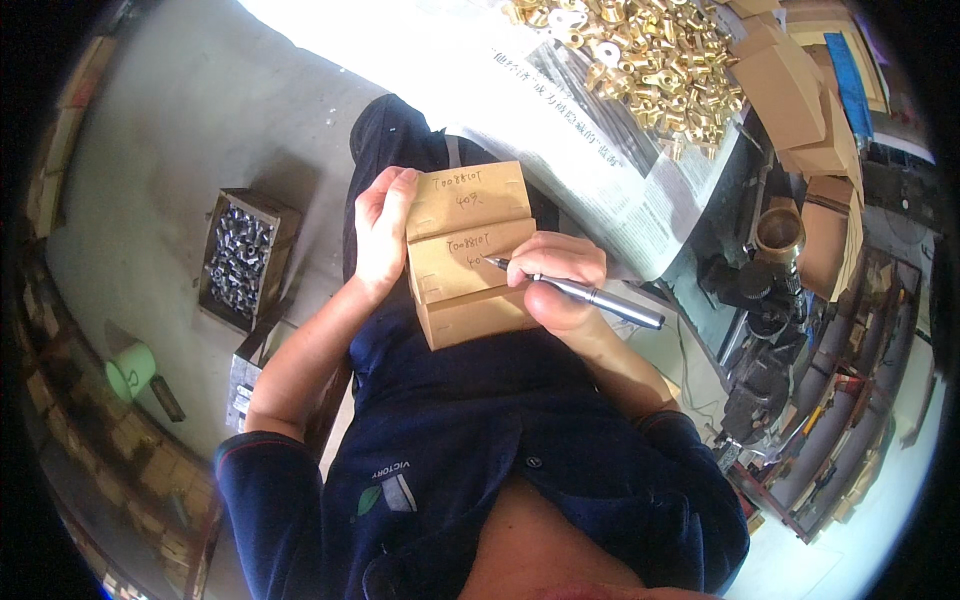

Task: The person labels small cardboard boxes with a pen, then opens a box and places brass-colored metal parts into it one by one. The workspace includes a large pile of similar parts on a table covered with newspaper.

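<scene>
Left grip (385, 225) clasps cartons (460, 272); right grip (560, 278) curls around a pen (600, 298).

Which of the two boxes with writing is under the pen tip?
The box nearer the chest, with the pen pointing onto it; the other written-on box lies farther out.

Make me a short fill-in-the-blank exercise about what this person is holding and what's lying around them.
1. The right hand holds a silver ____.
2. The left hand holds boxes made of brown ____.
3. Gold parts lie heaped on printed sheets of ____.
4. Grey parts fill a bin on the person's ____ side.

Missing words: pen; cardboard; newspaper; left.
</scene>
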A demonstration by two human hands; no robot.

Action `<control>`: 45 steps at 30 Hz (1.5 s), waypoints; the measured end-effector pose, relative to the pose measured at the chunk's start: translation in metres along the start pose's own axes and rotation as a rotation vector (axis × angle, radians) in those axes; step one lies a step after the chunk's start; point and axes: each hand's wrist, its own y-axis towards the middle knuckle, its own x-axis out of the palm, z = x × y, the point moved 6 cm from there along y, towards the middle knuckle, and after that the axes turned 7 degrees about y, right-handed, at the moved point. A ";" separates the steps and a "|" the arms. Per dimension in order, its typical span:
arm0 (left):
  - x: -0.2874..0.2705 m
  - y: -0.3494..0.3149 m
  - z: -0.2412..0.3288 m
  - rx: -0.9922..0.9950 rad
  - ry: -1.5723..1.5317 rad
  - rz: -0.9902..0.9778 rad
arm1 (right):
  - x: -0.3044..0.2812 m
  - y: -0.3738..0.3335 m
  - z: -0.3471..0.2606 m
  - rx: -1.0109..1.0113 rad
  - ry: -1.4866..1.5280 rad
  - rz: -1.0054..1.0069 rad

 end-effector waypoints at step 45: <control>-0.001 0.012 0.002 -0.114 -0.190 0.040 | -0.022 -0.071 0.012 0.430 0.973 0.160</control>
